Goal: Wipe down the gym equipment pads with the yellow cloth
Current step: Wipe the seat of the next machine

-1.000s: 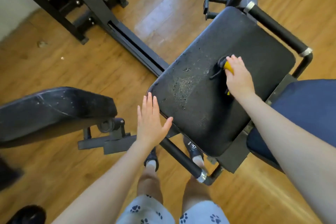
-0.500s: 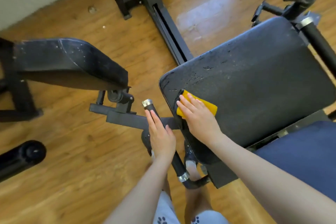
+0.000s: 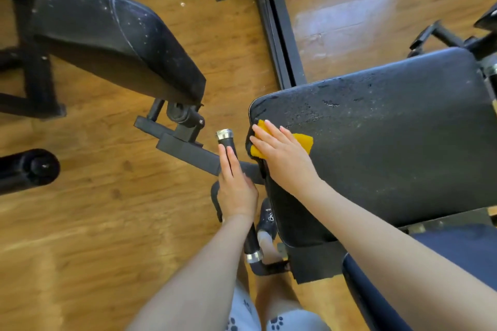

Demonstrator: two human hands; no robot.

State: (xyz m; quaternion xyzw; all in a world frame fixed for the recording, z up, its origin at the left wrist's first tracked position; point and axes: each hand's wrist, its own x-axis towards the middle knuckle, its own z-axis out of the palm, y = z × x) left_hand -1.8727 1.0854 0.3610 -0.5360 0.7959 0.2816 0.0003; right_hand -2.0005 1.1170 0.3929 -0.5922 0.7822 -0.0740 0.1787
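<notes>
A large black seat pad (image 3: 390, 148), speckled with wet spots, fills the right half of the view. My right hand (image 3: 282, 156) lies flat with straight fingers on the yellow cloth (image 3: 305, 142) and presses it onto the pad's near-left corner. My left hand (image 3: 235, 185) rests on the black handle bar (image 3: 228, 144) beside the pad, fingers stretched along the grip below its chrome end cap. A second black pad (image 3: 107, 43), dusty with white specks, stands at the upper left.
Black machine frame rails (image 3: 277, 21) run over the wooden floor (image 3: 107, 223) at the top centre. A black roller end (image 3: 35, 169) sticks in from the left. A dark blue pad (image 3: 457, 263) sits at the lower right. My legs and shoes are below the handle bar.
My right hand has carried the cloth from the middle of the seat pad to its near-left corner. My left hand has come down onto the handle bar. The view has shifted left.
</notes>
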